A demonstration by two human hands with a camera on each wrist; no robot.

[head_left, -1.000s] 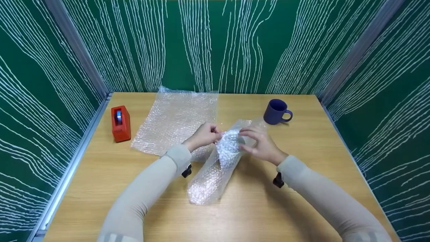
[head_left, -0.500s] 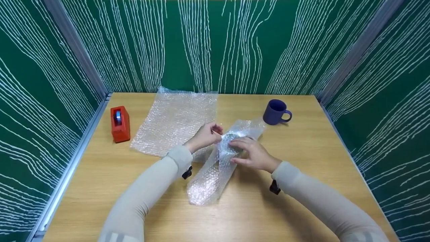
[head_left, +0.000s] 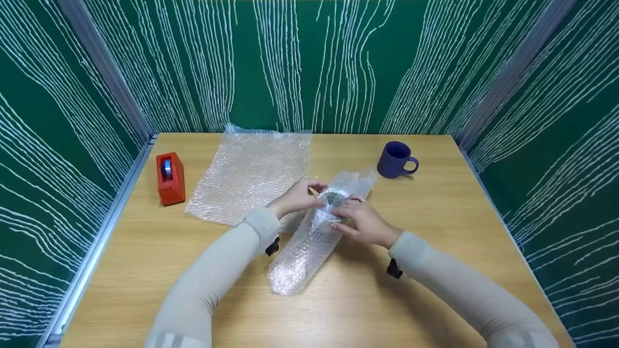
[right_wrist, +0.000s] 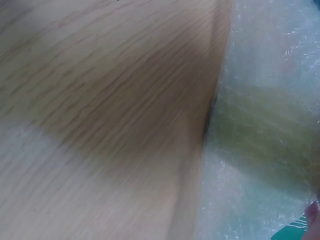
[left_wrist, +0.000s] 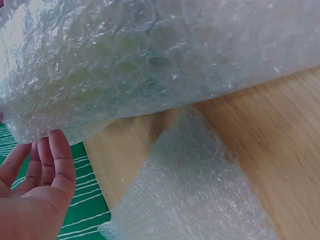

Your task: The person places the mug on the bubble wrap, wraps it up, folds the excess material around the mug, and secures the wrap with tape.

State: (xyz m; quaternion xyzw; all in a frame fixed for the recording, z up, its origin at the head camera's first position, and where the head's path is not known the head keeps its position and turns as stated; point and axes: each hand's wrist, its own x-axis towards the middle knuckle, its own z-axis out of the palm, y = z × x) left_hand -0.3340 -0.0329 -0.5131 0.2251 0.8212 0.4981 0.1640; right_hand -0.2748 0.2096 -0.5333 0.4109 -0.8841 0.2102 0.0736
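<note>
A strip of bubble wrap (head_left: 302, 258) lies diagonally mid-table, folded around a greenish object (head_left: 332, 198) whose kind I cannot make out. Through the plastic, the right wrist view shows the object as an olive-green patch (right_wrist: 267, 140). My left hand (head_left: 299, 197) pinches the wrap's upper left edge; in the left wrist view its fingertips (left_wrist: 59, 142) touch the lower edge of the layer. On the opposite side, my right hand (head_left: 363, 220) holds the wrapped bundle with curved fingers over it and the thumb lower down. Only a bit of that hand shows in the right wrist view.
A second, flat sheet of bubble wrap (head_left: 256, 169) lies behind the left hand, its near corner by the bundle. A red tape dispenser (head_left: 170, 179) stands at the left. Toward the back right is a dark blue mug (head_left: 394, 159). Green, white-lined panels (head_left: 338, 63) enclose the table.
My right hand has moved left and slightly down, bringing the wrap's flap down over the object. The left hand has shifted slightly right. The flat sheet, dispenser and mug stay put.
</note>
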